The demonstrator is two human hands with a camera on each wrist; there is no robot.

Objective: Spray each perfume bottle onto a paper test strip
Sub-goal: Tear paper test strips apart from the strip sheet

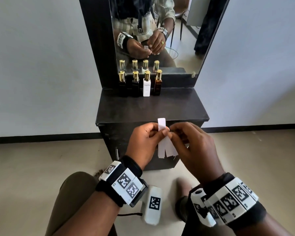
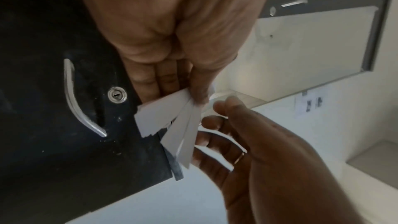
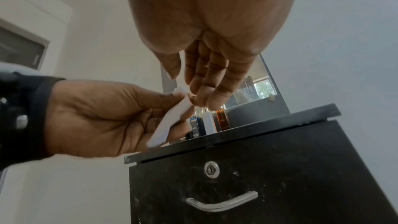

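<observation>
Centre frame, left hand pinches a fan of paper strips before the cabinet; right hand, fingers loosely curled, touches them; four gold-capped perfume bottles line up at upper centre, all capped.

Black wrist straps on both forearms, each carrying white blocks printed with black square codes — gold ring on a right-hand finger, olive trousers below.
</observation>
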